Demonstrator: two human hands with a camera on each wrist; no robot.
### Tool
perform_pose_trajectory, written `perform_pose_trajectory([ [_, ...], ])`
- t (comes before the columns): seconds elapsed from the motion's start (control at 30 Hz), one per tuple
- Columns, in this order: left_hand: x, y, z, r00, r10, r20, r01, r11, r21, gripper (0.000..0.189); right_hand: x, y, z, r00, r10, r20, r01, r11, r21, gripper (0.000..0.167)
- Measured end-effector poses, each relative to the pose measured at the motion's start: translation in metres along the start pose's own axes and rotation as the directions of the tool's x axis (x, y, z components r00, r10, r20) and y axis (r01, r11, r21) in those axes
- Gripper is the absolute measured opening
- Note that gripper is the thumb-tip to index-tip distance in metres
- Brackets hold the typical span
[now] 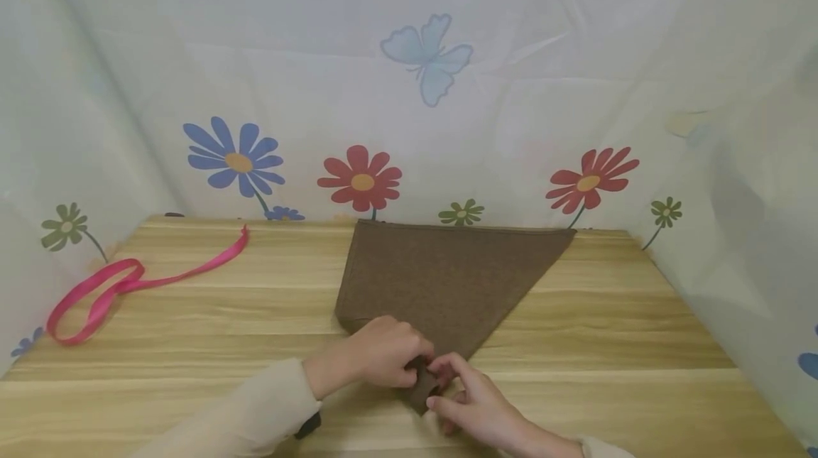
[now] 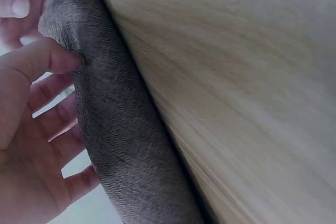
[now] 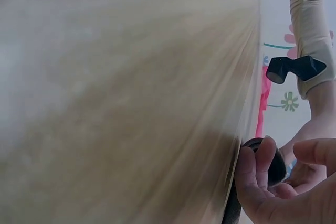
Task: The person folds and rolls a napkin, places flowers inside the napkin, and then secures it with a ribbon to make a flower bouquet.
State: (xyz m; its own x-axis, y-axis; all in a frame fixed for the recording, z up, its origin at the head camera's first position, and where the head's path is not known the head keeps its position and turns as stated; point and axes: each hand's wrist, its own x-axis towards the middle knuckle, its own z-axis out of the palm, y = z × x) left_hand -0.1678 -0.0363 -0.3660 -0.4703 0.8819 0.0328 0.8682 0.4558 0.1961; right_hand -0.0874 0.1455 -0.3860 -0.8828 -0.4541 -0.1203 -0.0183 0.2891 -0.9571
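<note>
A brown cloth [image 1: 447, 280] lies flat on the wooden table, with its near corner rolled up toward me. My left hand [image 1: 386, 353] grips this roll from the left. In the left wrist view, its thumb presses on the roll [image 2: 121, 114] while the fingers lie behind. At the other end my right hand [image 1: 479, 401] curls its thumb and fingers around the rolled tip. The right wrist view shows the right hand [image 3: 289, 192] at the dark, round end of the roll, partly covering it.
A pink ribbon [image 1: 172, 277] lies loosely looped on the left of the wooden table [image 1: 607, 344]. Pale curtains [image 1: 287, 74] printed with flowers and a butterfly stand behind the table and along its sides. A black strap mount [image 3: 296, 69] sits on the left wrist.
</note>
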Motion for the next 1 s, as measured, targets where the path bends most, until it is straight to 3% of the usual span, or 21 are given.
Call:
perform_pose_trajectory([
  [0.23, 0.008, 0.001, 0.002, 1.000, -0.029, 0.007, 0.028, 0.988, 0.149, 0.022, 0.001, 0.001, -0.004, 1.000, 0.010, -0.024, -0.011, 0.999, -0.046, 0.030],
  [0.4, -0.005, 0.006, -0.002, 1.000, 0.021, -0.015, -0.016, 0.964, 0.265, 0.022, 0.001, 0.001, -0.007, 1.000, 0.025, -0.019, -0.026, 0.996, -0.082, 0.031],
  [0.63, -0.026, 0.012, -0.001, 0.997, 0.071, -0.028, -0.065, 0.981, 0.181, 0.024, 0.003, 0.001, -0.011, 0.998, 0.056, -0.016, -0.058, 0.989, -0.134, 0.035],
  [0.8, -0.028, 0.010, 0.007, 0.998, 0.057, -0.024, -0.053, 0.991, 0.122, 0.026, 0.004, 0.002, -0.012, 0.998, 0.061, -0.006, -0.061, 0.988, -0.143, 0.037],
  [1.0, -0.027, 0.009, 0.012, 0.998, 0.054, -0.030, -0.050, 0.991, 0.124, 0.027, 0.007, 0.001, -0.013, 0.998, 0.067, 0.009, -0.065, 0.987, -0.145, 0.036],
])
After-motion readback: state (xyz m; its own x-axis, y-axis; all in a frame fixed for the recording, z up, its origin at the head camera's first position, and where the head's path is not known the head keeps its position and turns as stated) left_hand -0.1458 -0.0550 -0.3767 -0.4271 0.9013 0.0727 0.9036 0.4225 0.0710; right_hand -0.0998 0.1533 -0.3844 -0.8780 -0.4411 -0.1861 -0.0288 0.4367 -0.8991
